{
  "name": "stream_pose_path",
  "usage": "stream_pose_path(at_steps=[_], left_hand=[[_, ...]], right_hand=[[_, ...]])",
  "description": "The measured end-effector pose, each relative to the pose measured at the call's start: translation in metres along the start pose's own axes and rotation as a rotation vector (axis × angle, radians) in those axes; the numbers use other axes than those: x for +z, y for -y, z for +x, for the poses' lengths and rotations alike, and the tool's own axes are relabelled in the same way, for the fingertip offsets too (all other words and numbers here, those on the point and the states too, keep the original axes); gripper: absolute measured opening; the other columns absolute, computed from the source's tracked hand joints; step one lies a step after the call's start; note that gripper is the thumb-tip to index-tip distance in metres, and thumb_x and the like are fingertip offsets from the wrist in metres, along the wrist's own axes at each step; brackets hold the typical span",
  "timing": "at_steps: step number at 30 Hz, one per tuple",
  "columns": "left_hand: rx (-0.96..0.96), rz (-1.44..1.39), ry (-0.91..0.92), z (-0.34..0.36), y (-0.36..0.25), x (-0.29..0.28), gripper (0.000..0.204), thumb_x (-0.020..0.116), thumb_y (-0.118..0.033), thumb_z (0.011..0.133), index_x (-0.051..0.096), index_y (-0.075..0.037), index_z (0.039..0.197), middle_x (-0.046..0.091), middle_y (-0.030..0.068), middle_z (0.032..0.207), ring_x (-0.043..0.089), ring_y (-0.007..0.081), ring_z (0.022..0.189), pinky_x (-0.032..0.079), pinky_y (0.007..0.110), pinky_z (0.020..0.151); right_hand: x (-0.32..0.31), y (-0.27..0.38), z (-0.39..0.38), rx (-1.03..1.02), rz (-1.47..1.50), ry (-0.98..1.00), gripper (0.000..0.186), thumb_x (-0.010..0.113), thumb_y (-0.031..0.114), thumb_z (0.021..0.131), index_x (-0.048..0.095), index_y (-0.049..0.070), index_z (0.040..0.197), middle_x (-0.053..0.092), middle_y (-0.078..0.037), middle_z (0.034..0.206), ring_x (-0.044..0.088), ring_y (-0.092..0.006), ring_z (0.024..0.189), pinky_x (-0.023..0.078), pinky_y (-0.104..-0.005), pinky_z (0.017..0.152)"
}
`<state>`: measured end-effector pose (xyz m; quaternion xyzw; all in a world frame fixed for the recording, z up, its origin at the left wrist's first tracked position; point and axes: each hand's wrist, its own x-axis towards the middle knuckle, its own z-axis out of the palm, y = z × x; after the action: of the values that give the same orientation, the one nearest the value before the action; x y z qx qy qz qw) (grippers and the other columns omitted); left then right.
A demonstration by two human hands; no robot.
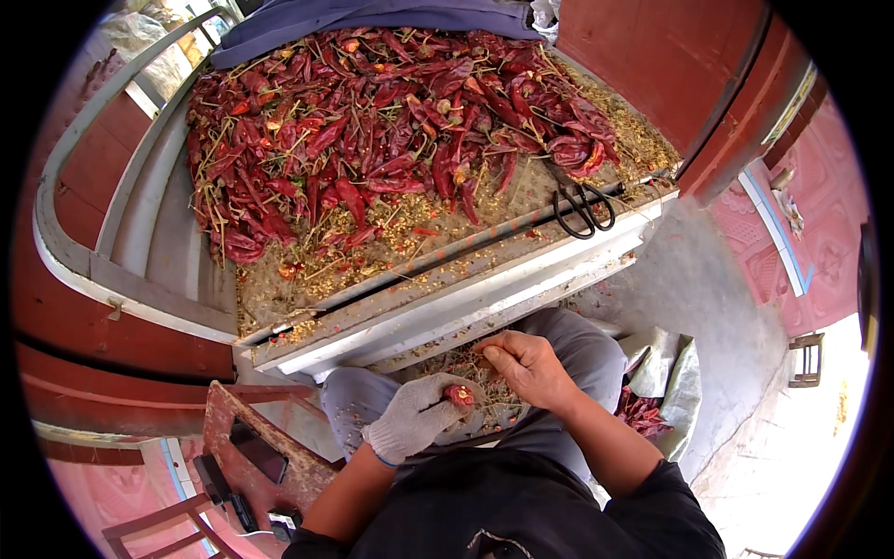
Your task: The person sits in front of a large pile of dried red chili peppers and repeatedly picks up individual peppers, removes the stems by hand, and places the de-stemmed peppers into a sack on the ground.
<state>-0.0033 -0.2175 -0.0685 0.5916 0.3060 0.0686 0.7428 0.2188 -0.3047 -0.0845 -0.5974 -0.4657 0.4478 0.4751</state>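
Observation:
My left hand (414, 419), in a pale knitted glove, is closed around a dried red chili pepper (458, 395), and only one end of the pepper shows. Just to its right, my bare right hand (533, 370) has thumb and forefinger pinched together; what is between them, if anything, is too small to make out. Both hands are above my lap, over a litter of stems and scraps (494, 373) between my knees. In front of them a large heap of dried red chilies (372, 140) covers a raised flat bed, with yellow seeds scattered along its near side.
Black-handled scissors (585, 212) lie at the bed's right front edge, handles overhanging. A white ledge (466, 312) runs above my knees, and a curved metal rail (70, 252) bounds the left. An open pale sack (687, 396) with chilies stands right; a worn wooden seat (223, 410) is at left.

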Motion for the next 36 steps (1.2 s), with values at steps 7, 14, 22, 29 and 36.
stream_pose_path(at_steps=[7,14,22,29,36], left_hand=[[-0.024,0.058,-0.032,0.004,-0.008,0.011,0.016,0.065,-0.012,0.1,0.069,0.0,0.11,0.068,0.0026,0.089,0.063,0.0105,0.081,0.052,0.029,0.073],[0.07,0.475,-0.025,0.013,-0.008,0.017,0.019,0.068,-0.014,0.096,0.07,-0.001,0.109,0.07,0.0122,0.09,0.067,0.0224,0.084,0.054,0.036,0.077],[-0.022,0.288,-0.114,0.021,0.001,0.031,0.04,0.071,-0.016,0.095,0.066,-0.005,0.133,0.074,0.0132,0.115,0.073,0.023,0.1,0.056,0.036,0.088],[0.222,0.868,-0.153,0.049,0.004,0.052,0.076,0.07,-0.026,0.093,0.037,-0.01,0.16,0.064,0.0294,0.129,0.066,0.0475,0.114,0.054,0.049,0.096],[0.288,1.14,-0.314,0.079,-0.076,0.023,0.033,0.068,-0.024,0.09,0.074,-0.006,0.117,0.076,0.0154,0.098,0.073,0.0358,0.092,0.057,0.045,0.082]], right_hand=[[0.006,0.002,-0.023,-0.286,0.114,0.117,0.034,0.077,0.018,0.095,0.073,0.007,0.128,0.067,-0.015,0.128,0.064,-0.028,0.118,0.051,-0.0382,0.101],[0.009,-0.012,-0.036,-0.306,0.272,-0.021,0.021,0.078,0.008,0.093,0.077,0.006,0.114,0.071,-0.013,0.123,0.065,-0.0246,0.118,0.051,-0.0374,0.103],[-0.024,-0.038,-0.028,-0.048,-0.082,-0.137,0.051,0.073,0.038,0.099,0.064,-0.004,0.126,0.069,-0.016,0.126,0.066,-0.0234,0.115,0.052,-0.0384,0.101],[0.021,-0.067,-0.041,0.072,0.566,-0.046,0.048,0.061,0.032,0.108,0.057,-0.005,0.138,0.071,-0.013,0.12,0.068,-0.0191,0.107,0.055,-0.0345,0.095],[-0.023,-0.092,-0.036,0.239,1.021,-0.323,0.011,0.058,0.008,0.107,0.06,0.003,0.116,0.069,-0.01,0.092,0.073,-0.0241,0.08,0.064,-0.043,0.075]])
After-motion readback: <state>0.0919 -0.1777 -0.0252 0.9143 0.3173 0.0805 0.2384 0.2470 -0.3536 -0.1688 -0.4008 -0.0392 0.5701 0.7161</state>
